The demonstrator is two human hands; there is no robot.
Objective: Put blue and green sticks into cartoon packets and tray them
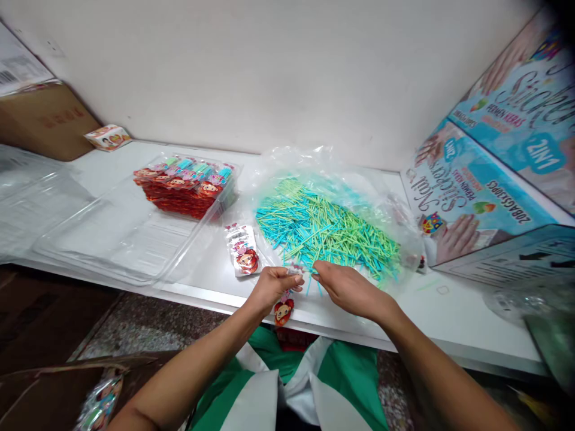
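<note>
My left hand is closed on the top of a small packet printed with a red-haired cartoon figure, which hangs below my fingers over the table edge. Close beside it, my right hand pinches thin sticks at the packet's upper end; how many is hidden by the fingers. Just beyond both hands lies a big heap of thin blue and green sticks on an opened clear plastic bag. A few loose sticks lie under my right hand. Another cartoon packet rests flat on the table, left of the heap.
A clear plastic tray on the left holds stacked filled packets at its right end. A small box and a brown carton stand at the back left. Printed blue cartons border the right side. White wall behind.
</note>
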